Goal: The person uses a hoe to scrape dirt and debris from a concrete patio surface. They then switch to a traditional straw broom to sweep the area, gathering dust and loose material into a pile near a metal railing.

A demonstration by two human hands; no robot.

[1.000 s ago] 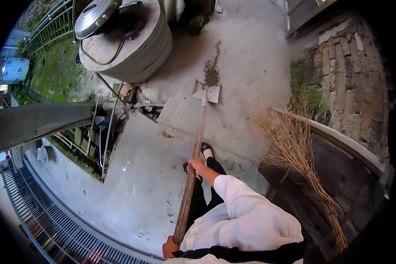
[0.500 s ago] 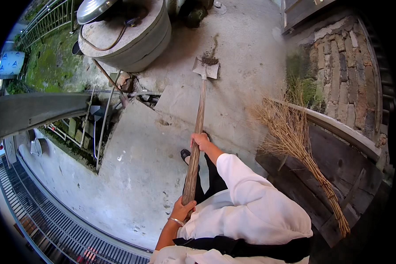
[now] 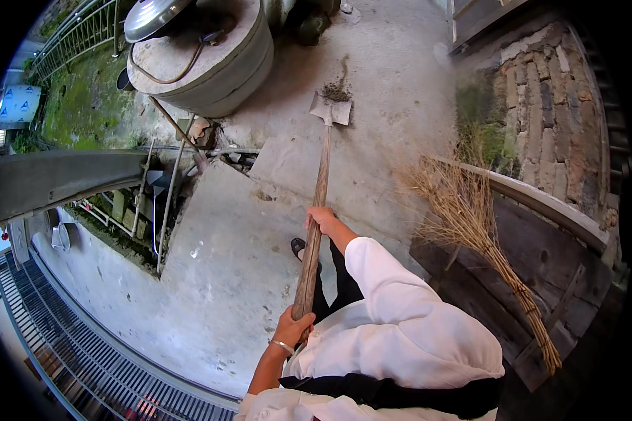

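Note:
A long-handled shovel [image 3: 321, 179] stretches away from me over the concrete floor. My left hand [image 3: 293, 325], with a bangle at its wrist, is closed round the near end of the wooden handle. Farther up the handle, my right hand [image 3: 321, 217] grips it too. At the far end the pale metal blade [image 3: 331, 111] lies on or close to the floor. A small heap of dark dirt [image 3: 336, 92] sits at the blade's front edge, partly over it, with a thin trail of dirt running beyond.
To the right, a twig broom [image 3: 502, 263] leans over dark wooden boards [image 3: 527, 231]. Brickwork [image 3: 558, 116] is behind it. A round concrete structure [image 3: 225, 81] with a metal lid [image 3: 154, 17] stands far left. An opening with pipes [image 3: 137, 210] breaks the floor at left, near a metal grating [image 3: 63, 337].
Both hands have shifted slightly away from me, still gripping the handle. The dirt now sits more toward the blade's front edge. The rest of the view has barely moved.

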